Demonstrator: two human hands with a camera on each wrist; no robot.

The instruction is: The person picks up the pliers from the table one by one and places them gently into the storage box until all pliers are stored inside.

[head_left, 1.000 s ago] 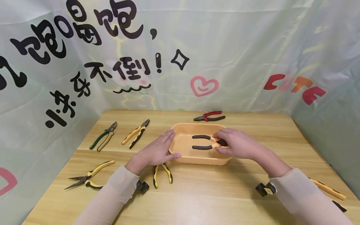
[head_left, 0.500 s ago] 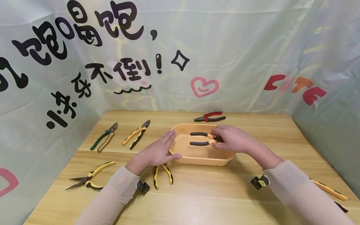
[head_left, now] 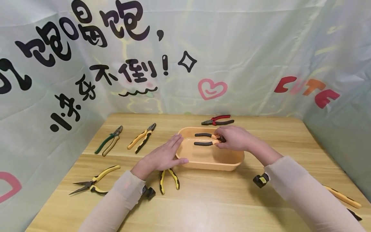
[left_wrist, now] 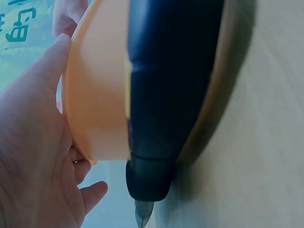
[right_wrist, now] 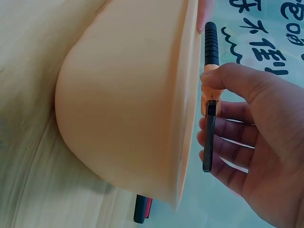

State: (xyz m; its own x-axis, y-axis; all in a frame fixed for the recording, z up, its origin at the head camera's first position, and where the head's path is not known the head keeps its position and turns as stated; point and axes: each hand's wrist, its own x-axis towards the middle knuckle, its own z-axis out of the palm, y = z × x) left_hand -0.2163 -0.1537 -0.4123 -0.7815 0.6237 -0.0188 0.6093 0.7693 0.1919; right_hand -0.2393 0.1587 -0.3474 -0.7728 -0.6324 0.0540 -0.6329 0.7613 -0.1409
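In the head view, my right hand (head_left: 235,138) pinches a pair of pliers with orange and black handles (head_left: 204,143) near the pivot. It is above the peach plastic basin (head_left: 211,166), handles pointing left. The right wrist view has the pliers (right_wrist: 212,45) between thumb and fingers, level with the rim or just beyond it. My left hand (head_left: 162,157) rests against the basin's left rim, fingers extended and thumb at the front corner. Below that hand lie yellow-and-black-handled pliers (head_left: 169,180), their head hidden; a dark handle (left_wrist: 166,95) fills much of the left wrist view.
More pliers lie on the wooden table (head_left: 203,206): green-handled ones (head_left: 109,140), orange-and-black ones (head_left: 142,138), long-nose ones (head_left: 92,183) at the left, and red-and-black ones (head_left: 218,120) behind the basin. Another pair (head_left: 342,196) is partly hidden by the right sleeve. A printed cloth (head_left: 246,58) encloses the table.
My right hand has moved the held pliers left and farther back over the basin, and they look higher. The left hand has stayed at the rim.
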